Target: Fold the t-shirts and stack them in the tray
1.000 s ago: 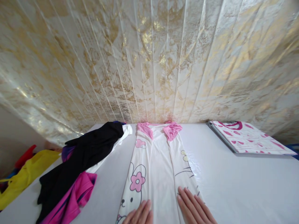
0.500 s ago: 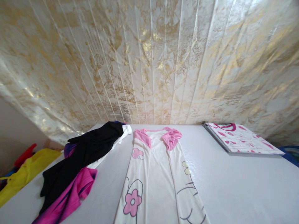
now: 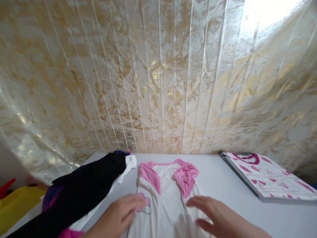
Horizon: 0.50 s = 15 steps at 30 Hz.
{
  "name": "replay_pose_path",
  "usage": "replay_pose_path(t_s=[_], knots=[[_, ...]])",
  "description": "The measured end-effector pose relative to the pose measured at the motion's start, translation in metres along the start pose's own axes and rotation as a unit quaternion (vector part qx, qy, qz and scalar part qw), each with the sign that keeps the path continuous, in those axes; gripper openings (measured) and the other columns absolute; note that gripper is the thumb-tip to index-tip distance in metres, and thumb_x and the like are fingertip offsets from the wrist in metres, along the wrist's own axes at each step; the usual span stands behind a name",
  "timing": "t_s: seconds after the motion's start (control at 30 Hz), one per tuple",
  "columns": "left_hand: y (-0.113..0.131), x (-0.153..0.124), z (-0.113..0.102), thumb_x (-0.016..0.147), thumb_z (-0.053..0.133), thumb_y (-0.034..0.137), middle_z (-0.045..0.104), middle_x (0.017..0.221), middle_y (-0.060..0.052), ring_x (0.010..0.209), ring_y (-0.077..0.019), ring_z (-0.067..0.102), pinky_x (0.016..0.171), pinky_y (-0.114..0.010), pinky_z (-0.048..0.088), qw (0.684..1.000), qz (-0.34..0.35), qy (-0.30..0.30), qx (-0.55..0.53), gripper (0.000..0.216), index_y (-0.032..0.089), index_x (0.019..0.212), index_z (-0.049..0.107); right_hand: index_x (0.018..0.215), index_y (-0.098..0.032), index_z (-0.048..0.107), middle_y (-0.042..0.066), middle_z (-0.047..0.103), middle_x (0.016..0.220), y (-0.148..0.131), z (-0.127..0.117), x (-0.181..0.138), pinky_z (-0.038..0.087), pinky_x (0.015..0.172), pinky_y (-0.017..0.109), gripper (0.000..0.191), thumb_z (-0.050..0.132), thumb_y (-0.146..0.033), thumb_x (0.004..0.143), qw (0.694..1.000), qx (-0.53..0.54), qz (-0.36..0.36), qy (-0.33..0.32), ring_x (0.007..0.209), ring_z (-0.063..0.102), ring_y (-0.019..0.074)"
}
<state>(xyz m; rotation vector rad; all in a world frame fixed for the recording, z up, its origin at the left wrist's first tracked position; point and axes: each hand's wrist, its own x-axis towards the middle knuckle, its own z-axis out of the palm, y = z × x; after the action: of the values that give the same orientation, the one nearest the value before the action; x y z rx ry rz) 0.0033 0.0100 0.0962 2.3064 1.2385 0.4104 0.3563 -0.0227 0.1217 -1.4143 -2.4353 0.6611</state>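
Note:
A white garment with pink sleeves (image 3: 170,185) lies lengthwise on the table, its sides folded inward and its pink neckline toward the wall. The sleeves rest bunched on top, and a pink cloud print shows at its left edge. Over that left edge, beside the print, is my left hand (image 3: 121,211), open and slightly blurred. My right hand (image 3: 218,213) hovers at or just above the opposite edge, below the right sleeve, its thumb and fingers apart. Neither hand grips the cloth; whether the fingertips touch it I cannot tell. The garment's lower end runs out of view.
On the left lies a heap of clothes with a black garment (image 3: 86,185) on top. A yellow cloth (image 3: 19,205) is at the far left. A folded white-and-pink garment stack (image 3: 269,178) sits at the right of the white table (image 3: 210,165). Behind hangs a gold-patterned covering (image 3: 158,82).
Both my hands have come into view from below, over the garment's sides. The view has tilted up and moved closer, so the table sits lower in it. The garment's fold looks the same.

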Motion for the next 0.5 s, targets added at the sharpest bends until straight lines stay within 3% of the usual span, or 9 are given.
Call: replay_pose_path(t_s=[0.07,0.1,0.17,0.23,0.37,0.5], knots=[[-0.015,0.064,-0.021,0.091,0.041,0.019,0.059,0.131,-0.001,0.123,-0.0187,0.051,0.107,-0.030,0.035,0.989,-0.094,0.090,0.074,0.037,0.028,0.121,0.061,0.122,-0.023,0.063,0.007,0.068,0.120,0.004,-0.017,0.068,0.049,0.090,0.029,0.039,0.049,-0.023,0.085,1.000,0.004,0.024,0.020,0.106,0.064,0.0198],[-0.022,0.093,-0.028,0.090,0.042,0.020,0.057,0.132,-0.005,0.123,-0.0202,0.051,0.105,-0.031,0.036,0.982,-0.124,0.107,0.091,0.038,0.024,0.125,0.058,0.120,-0.021,0.063,0.007,0.068,0.119,0.009,-0.022,0.100,0.048,0.089,0.026,0.037,0.049,-0.021,0.086,0.998,-0.019,0.044,0.046,0.105,0.064,0.0183],[-0.035,0.140,-0.034,0.091,0.045,0.022,0.058,0.129,-0.010,0.117,-0.0221,0.055,0.101,-0.034,0.039,0.972,-0.167,0.120,0.111,0.034,0.019,0.123,0.057,0.121,-0.019,0.063,0.009,0.066,0.122,0.023,-0.025,0.150,0.045,0.093,0.027,0.038,0.052,-0.016,0.084,0.989,-0.080,0.094,0.087,0.111,0.061,0.0197],[-0.046,0.172,-0.031,0.090,0.054,0.031,0.063,0.118,-0.011,0.108,-0.0221,0.059,0.095,-0.034,0.043,0.969,-0.187,0.101,0.123,0.028,0.017,0.113,0.061,0.119,-0.015,0.063,0.015,0.064,0.121,0.046,-0.024,0.182,0.043,0.094,0.034,0.038,0.051,-0.012,0.083,0.975,-0.115,0.148,0.116,0.114,0.059,0.0250],[-0.063,0.201,-0.022,0.088,0.063,0.040,0.066,0.096,-0.005,0.089,-0.0191,0.063,0.084,-0.038,0.049,0.966,-0.214,0.018,0.141,0.025,0.016,0.093,0.064,0.100,-0.012,0.068,0.020,0.066,0.109,0.095,-0.019,0.196,0.043,0.081,0.038,0.022,0.059,-0.020,0.081,0.953,-0.138,0.240,0.123,0.107,0.059,0.0324],[-0.075,0.217,-0.025,0.093,0.058,0.037,0.065,0.100,-0.004,0.088,-0.0177,0.063,0.080,-0.037,0.053,0.965,-0.219,-0.033,0.143,0.024,0.015,0.102,0.063,0.085,-0.018,0.067,0.012,0.070,0.097,0.120,-0.019,0.192,0.039,0.069,0.027,0.009,0.060,-0.021,0.081,0.955,-0.123,0.249,0.108,0.092,0.062,0.0230]])
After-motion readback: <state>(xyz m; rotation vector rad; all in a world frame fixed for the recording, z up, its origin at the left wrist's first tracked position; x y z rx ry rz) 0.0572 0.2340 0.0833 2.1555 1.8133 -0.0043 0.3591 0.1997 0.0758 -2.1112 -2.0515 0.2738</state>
